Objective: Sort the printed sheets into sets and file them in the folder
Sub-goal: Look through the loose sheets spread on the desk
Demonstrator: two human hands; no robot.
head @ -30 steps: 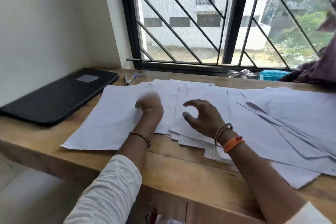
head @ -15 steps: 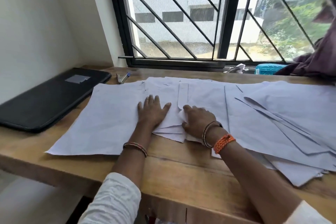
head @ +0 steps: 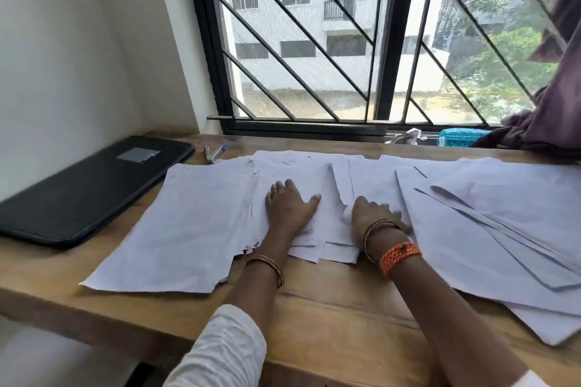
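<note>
- Since half a second ago, the left hand has spread flat on the loose white printed sheets; the right hand pinches a sheet edge.
- Risk: overlapping sheets may drag along, mixing sets.
- Sheets cover the wooden desk, long axes running towards the window; the closed black folder lies left.

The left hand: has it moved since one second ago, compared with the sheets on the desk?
Yes. The left hand was curled on the sheets beside the black folder; now it lies flat, fingers spread, pressing the middle pile slightly further right.
</note>
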